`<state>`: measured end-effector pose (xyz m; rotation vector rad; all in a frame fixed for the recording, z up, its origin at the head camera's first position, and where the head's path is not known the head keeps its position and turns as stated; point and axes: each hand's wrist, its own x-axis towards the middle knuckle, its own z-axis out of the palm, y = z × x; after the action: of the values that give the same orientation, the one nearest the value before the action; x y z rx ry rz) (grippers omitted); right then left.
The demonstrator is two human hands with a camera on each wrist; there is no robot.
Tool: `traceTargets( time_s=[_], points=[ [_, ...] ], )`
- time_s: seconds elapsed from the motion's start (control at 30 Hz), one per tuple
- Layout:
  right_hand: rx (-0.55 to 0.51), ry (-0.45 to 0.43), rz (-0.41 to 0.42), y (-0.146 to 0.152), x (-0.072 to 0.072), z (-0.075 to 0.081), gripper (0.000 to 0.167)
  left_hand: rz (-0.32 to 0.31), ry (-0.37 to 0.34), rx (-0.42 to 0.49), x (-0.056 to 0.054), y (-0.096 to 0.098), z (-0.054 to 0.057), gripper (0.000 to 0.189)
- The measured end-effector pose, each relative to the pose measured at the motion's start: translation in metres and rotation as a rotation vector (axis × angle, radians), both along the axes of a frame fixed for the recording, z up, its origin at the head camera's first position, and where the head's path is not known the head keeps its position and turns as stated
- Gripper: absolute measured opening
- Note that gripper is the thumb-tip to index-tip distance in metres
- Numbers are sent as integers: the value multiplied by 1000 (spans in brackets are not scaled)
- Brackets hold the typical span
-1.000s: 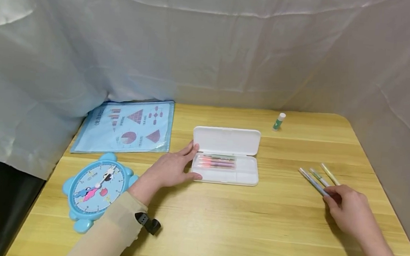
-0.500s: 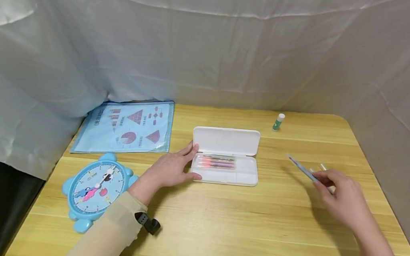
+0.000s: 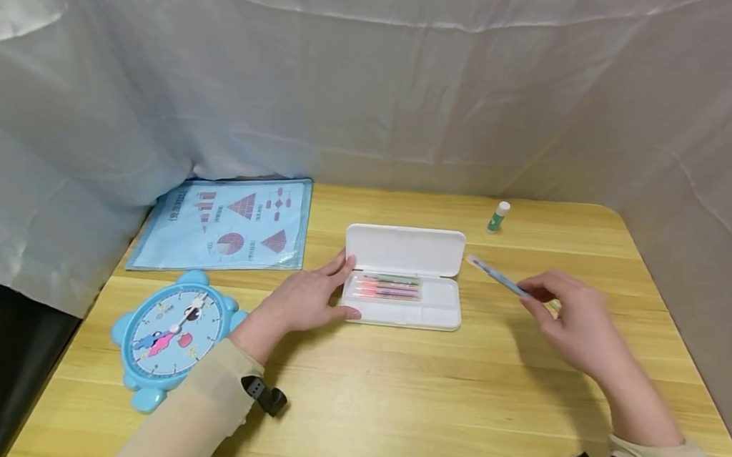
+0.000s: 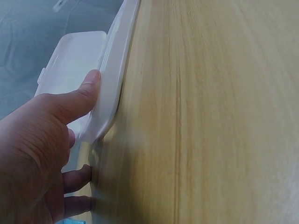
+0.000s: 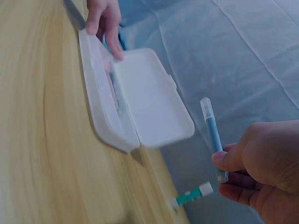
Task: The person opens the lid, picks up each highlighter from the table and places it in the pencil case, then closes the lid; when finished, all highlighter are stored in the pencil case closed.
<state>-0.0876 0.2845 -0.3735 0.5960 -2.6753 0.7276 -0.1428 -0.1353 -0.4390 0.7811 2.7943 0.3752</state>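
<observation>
An opened white pencil case [image 3: 439,313] lies mid-table, its lid tilted up at the back. Several slim pens [image 3: 388,288] with pink, purple and green colours lie in its left part. My left hand [image 3: 302,299] holds the case at its left end, thumb on the front edge and fingers at the back corner. To the right of the case, my right hand [image 3: 574,324] pinches a blue pen [image 3: 498,275] with a clear cap, raised over the table and pointing at the lid. In the right wrist view the blue pen [image 5: 213,133] sits between thumb and fingers; the curled fingers hide the inside of the hand.
A green and white glue stick [image 3: 498,217] stands at the back right. On the left are a blue toy clock [image 3: 170,342], partly behind the left forearm, and a light blue document bag [image 3: 231,225] with printed charts. Grey cloth [image 3: 389,101] hangs behind the table.
My right hand has lifted the blue pen and carried it left toward the case. The green and yellow pens seen beside it earlier no longer show on the table. My left hand has stayed put.
</observation>
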Motion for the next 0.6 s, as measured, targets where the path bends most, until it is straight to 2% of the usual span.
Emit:
traceTargets(
  time_s=[0.27, 0.6],
  points=[
    [-29, -53, 121, -37, -18, 0, 20, -3, -2, -11, 0, -1, 1, 103],
    [-38, -186, 249, -82, -30, -7, 16, -5, -5, -8, -1, 0, 0, 103]
  ],
)
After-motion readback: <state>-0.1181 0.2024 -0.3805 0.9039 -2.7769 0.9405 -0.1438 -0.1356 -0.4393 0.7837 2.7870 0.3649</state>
